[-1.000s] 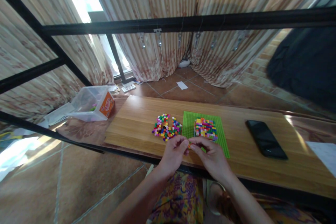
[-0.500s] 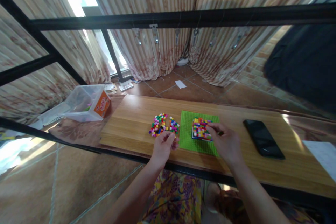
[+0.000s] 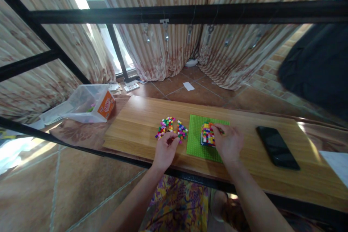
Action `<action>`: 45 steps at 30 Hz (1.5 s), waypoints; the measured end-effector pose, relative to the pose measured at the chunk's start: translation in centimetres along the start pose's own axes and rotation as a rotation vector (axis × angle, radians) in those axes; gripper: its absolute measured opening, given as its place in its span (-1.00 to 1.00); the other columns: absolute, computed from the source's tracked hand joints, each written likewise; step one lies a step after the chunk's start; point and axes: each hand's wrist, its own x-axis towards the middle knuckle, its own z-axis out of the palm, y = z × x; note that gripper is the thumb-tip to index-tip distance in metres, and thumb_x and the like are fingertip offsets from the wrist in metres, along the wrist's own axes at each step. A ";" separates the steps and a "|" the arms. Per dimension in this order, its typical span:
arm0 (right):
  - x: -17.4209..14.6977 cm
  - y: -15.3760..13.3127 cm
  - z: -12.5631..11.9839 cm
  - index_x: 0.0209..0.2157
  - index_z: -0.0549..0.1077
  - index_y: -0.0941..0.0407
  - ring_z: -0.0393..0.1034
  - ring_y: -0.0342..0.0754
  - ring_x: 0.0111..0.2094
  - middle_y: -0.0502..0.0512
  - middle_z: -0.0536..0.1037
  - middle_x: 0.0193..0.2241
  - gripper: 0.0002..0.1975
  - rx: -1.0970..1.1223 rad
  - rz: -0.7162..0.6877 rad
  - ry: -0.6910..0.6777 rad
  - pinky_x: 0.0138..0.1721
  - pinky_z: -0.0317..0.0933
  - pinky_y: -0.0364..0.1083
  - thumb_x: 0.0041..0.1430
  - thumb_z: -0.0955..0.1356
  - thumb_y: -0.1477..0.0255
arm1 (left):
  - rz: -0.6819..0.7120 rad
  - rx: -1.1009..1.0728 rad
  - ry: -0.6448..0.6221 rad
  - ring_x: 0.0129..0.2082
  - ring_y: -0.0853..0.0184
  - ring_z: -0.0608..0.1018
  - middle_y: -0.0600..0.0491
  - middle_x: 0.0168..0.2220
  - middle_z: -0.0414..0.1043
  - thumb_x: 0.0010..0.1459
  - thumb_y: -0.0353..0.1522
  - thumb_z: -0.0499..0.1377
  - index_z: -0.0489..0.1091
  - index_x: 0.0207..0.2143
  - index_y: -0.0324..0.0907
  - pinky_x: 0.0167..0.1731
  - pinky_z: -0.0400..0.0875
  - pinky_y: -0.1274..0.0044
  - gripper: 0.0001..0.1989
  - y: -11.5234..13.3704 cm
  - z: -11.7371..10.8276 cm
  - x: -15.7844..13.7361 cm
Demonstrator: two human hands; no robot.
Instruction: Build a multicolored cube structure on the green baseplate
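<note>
Centrally, the right hand pinches the multicoloured brick block on its green baseplate; the left hand, fingers curled, touches loose bricks further left.

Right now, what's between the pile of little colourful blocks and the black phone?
In the head view, the green baseplate lies between the loose block pile and the phone, carrying the multicoloured block stack with the right hand on it.
</note>
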 end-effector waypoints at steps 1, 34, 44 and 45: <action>-0.1 0.0 0.0 -0.35 0.60 0.08 0.37 0.08 -0.29 0.17 0.63 -0.34 -0.68 0.002 -0.014 -0.008 -0.17 0.15 0.03 0.21 0.28 0.21 | -0.001 0.007 0.001 -0.41 0.37 0.47 0.07 -0.42 0.48 0.03 -0.32 0.25 0.48 -0.37 -0.17 -0.32 0.35 0.55 -0.89 -0.1 0.0 0.0; 1.7 1.1 0.2 -0.20 0.57 0.19 0.43 0.14 -0.14 0.29 0.59 -0.22 -0.56 0.182 0.154 -0.135 -0.03 0.20 0.13 0.13 0.28 0.14 | -0.006 0.066 0.043 -0.32 0.34 0.52 0.03 -0.35 0.53 0.04 -0.32 0.24 0.50 -0.37 -0.19 -0.24 0.37 0.53 -0.87 -0.2 -0.8 0.2; 1.9 1.0 0.5 -0.27 0.60 0.16 0.48 0.02 -0.36 0.16 0.62 -0.34 -0.56 0.419 0.354 -0.341 -0.33 0.33 -0.04 0.05 0.31 0.11 | 0.013 0.123 0.042 -0.35 0.37 0.52 0.03 -0.33 0.53 0.08 -0.32 0.21 0.47 -0.33 -0.21 -0.28 0.41 0.53 -0.86 -1.0 -1.0 0.5; 1.9 1.0 0.5 -0.29 0.60 0.16 0.48 0.02 -0.34 0.16 0.62 -0.34 -0.58 0.394 0.320 -0.331 -0.30 0.32 -0.04 0.07 0.30 0.12 | 0.024 0.140 0.041 -0.36 0.37 0.52 0.04 -0.34 0.53 0.09 -0.33 0.20 0.47 -0.33 -0.20 -0.28 0.40 0.54 -0.87 -0.8 -1.0 0.5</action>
